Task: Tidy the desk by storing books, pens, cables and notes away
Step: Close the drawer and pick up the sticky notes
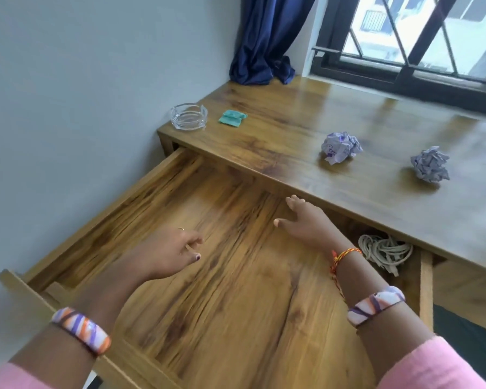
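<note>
both my hands, left hand (171,254) loosely curled and right hand (303,220) with fingers spread, hover empty over the open drawer (236,276), cable (385,251) stowed centre-right, crumpled notes (341,147) on the worktop (292,113) upper right awaiting storage.

Glass ashtray (189,116) at the wooden surface's far left corner, with a crumpled teal scrap (231,118) just beside it. Blue curtain (267,40) bunched at the back; barred window (421,35) right of it.
</note>
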Demonstrator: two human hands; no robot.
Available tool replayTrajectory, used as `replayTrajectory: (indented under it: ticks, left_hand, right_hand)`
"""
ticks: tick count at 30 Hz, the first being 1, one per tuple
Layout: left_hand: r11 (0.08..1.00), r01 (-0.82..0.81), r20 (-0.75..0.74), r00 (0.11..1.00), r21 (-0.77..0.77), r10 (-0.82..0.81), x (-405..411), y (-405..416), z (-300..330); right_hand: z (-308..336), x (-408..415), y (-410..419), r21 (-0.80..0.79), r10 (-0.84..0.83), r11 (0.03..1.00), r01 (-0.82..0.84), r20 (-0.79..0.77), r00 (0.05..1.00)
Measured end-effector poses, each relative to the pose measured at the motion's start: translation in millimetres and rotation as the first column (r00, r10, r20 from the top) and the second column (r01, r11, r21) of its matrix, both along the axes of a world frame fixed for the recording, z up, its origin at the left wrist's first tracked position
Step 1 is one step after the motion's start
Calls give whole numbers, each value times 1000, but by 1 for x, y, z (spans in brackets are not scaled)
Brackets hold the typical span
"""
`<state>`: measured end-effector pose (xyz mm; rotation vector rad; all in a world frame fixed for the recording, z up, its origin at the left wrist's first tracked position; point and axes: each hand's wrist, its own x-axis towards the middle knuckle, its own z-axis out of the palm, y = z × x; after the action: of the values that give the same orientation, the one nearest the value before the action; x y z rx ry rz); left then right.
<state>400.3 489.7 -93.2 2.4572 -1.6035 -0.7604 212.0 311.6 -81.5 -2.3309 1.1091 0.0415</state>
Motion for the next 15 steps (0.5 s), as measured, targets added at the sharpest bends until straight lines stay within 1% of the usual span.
replayTrajectory:
  ticks: [2, 3, 4, 5, 6, 7, 8, 9, 11, 13, 14, 15]
  left_hand:
    - [1000, 11, -39, 999, 18, -10, -9, 11, 4]
    - [999, 26, -104, 994, 35, -22, -12, 16, 7]
    - [995, 66, -203, 978, 79, -49, -16, 22, 13]
    - [976, 148, -319, 943, 162, -90, -20, 29, 20]
    - [925, 266, -419, 898, 270, -135, -25, 33, 27]
    - [837, 388, -472, 863, 386, -182, -28, 37, 30]
    - [729, 480, -479, 845, 488, -236, -31, 41, 32]
    - [633, 531, -451, 839, 563, -303, -35, 44, 30]
    - [501, 570, -375, 815, 651, -441, -43, 49, 18]
    - [413, 603, -359, 769, 683, -529, -50, 53, 3]
    - [406, 617, -366, 757, 675, -542, -52, 54, -1]
    - [429, 623, -372, 759, 655, -534, -51, 55, -4]
  right_hand:
    - [12, 0, 18, 54, 49, 997, -52, 58, 997]
    - [19, 0, 29, 75, 84, 993, -89, 67, 994]
    - [26, 0, 42, 96, 132, 986, -138, 62, 989]
    - [33, 0, 55, 124, 191, 973, -196, 49, 980]
    - [37, -1, 67, 159, 261, 952, -263, 32, 965]
    - [41, -1, 80, 207, 338, 920, -333, 14, 941]
    - [43, -1, 93, 272, 411, 877, -395, -2, 912]
    - [43, 0, 106, 355, 475, 827, -437, -24, 880]
    - [36, 3, 131, 508, 561, 733, -452, -76, 824]
    - [23, 8, 150, 597, 586, 685, -418, -111, 802]
    - [17, 10, 159, 623, 581, 675, -396, -118, 805]
    - [12, 12, 166, 643, 574, 669, -374, -126, 809]
